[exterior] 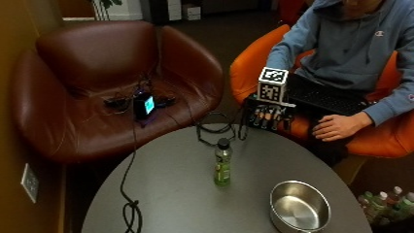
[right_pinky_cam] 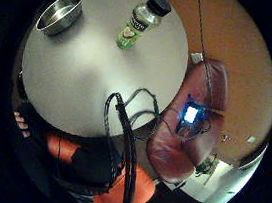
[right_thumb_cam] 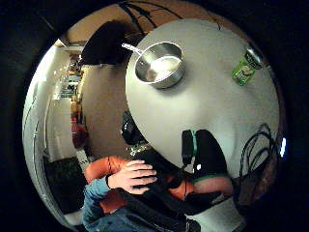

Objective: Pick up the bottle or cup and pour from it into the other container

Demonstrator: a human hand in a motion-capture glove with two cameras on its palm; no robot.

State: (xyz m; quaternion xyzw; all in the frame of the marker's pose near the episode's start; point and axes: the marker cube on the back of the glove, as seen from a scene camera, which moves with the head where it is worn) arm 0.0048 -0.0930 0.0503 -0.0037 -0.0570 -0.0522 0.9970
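Observation:
A clear bottle (exterior: pixel 222 162) with a green label and black cap stands upright near the middle of the round grey table (exterior: pixel 175 194). It shows in the palm views too, as the bottle (right_pinky_cam: pixel 141 20) and the bottle (right_thumb_cam: pixel 245 68). A steel pot (exterior: pixel 300 206) sits empty at the table's near right; it is also seen as the pot (right_pinky_cam: pixel 61 12) and the pot (right_thumb_cam: pixel 159 65). My gloved right hand (exterior: pixel 270 112) hovers over the table's far edge, well short of the bottle, its fingers hanging relaxed and holding nothing. The bare left hand (exterior: pixel 339 127) rests on the person's lap.
A brown leather armchair (exterior: pixel 97 87) beside the table holds a small device with a lit screen (exterior: pixel 144 105). Black cables (exterior: pixel 131 206) trail from it across the table's left side and far edge. The person sits in an orange chair (exterior: pixel 252 68). Several bottles (exterior: pixel 388 201) stand on the floor.

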